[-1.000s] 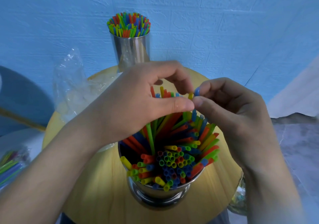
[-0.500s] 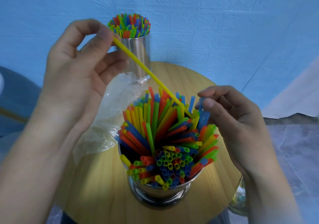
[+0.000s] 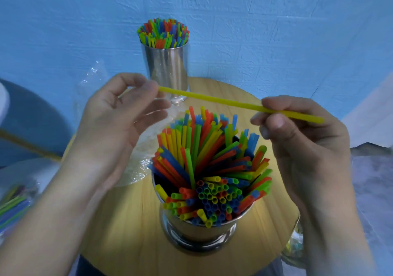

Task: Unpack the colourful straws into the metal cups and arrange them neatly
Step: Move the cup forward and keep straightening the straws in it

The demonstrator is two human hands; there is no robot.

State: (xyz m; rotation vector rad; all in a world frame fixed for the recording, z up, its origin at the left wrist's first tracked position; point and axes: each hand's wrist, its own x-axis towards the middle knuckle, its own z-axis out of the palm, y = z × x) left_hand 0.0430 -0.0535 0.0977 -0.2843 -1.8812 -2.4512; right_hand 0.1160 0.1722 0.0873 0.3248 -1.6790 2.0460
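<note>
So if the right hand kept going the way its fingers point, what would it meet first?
Likely the raised straw tips of the near metal cup; beyond them the left hand, pinching the same yellow straw. Depth unclear.

Splayed straws (image 3: 204, 158) crowd near cup (image 3: 197, 231); gap left.

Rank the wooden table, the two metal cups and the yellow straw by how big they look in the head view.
1. wooden table
2. near metal cup
3. far metal cup, though it may only look smaller because it stands farther away
4. yellow straw, long but thin
</note>
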